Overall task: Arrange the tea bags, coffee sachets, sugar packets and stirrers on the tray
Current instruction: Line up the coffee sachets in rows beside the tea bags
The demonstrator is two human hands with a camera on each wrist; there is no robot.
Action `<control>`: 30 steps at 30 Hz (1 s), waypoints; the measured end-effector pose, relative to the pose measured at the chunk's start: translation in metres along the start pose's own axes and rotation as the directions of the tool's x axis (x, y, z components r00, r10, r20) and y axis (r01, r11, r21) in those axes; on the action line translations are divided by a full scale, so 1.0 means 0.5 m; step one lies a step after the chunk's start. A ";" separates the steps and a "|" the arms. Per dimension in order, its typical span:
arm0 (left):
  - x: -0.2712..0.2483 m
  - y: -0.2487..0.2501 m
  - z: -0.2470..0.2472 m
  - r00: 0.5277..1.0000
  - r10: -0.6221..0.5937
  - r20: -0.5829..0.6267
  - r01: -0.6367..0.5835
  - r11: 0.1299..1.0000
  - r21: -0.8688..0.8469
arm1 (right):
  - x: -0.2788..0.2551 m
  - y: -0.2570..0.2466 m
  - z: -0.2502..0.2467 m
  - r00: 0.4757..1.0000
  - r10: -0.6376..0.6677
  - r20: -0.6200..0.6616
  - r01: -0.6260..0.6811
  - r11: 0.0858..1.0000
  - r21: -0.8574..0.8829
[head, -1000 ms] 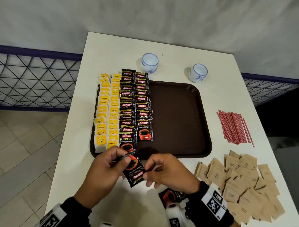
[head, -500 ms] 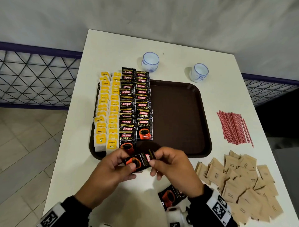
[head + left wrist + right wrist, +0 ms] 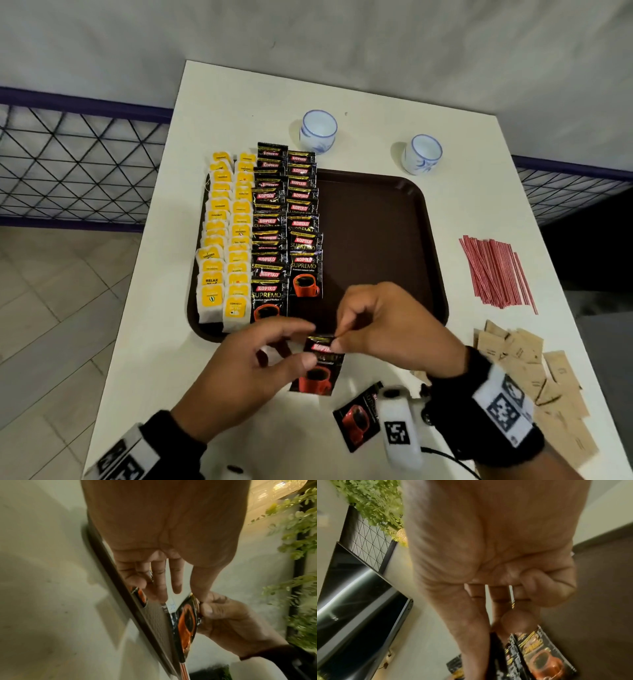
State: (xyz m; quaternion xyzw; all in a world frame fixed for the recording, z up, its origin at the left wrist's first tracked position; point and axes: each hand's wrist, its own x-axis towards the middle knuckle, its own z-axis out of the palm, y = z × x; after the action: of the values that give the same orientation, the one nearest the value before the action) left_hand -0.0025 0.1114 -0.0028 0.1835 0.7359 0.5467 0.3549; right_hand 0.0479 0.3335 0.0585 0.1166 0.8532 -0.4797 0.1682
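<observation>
While I look down from the head view, my right hand (image 3: pixel 387 329) pinches the top edge of a coffee sachet (image 3: pixel 318 368), and my left hand (image 3: pixel 253 363) holds its side with thumb and curled fingers, just nearer me than the tray (image 3: pixel 376 240). Beyond my left hand, rows of tea bags (image 3: pixel 226 240) and coffee sachets (image 3: pixel 284 219) fill the tray's left part. Right of my right hand lie the sugar packets (image 3: pixel 534 377), the stirrers (image 3: pixel 493 270) beyond them; a spare sachet (image 3: pixel 358 418) sits under my right wrist. Left wrist view: thumb against the sachet, other fingers extended. Right wrist view: fingers curled, pinch itself hidden.
</observation>
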 end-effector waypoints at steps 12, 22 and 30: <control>0.006 -0.009 0.028 0.998 -0.054 -0.035 0.062 0.957 0.284 | 0.044 0.075 -0.005 0.942 0.304 -0.141 -0.193 0.835 0.516; 0.001 0.010 0.216 0.936 -0.061 0.348 -0.216 0.682 0.699 | 0.177 0.085 -0.017 0.936 0.335 -0.108 -0.287 0.904 0.317; -0.014 -0.025 0.270 0.935 -0.075 0.348 -0.269 0.491 0.829 | 0.200 0.078 -0.004 0.948 0.313 -0.061 -0.278 0.904 0.323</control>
State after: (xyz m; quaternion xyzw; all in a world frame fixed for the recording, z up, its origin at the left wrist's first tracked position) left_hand 0.1014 0.1935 -0.0324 0.4690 0.8254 0.0824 0.3033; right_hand -0.0302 0.3591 -0.0105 0.2962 0.7475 -0.5695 0.1708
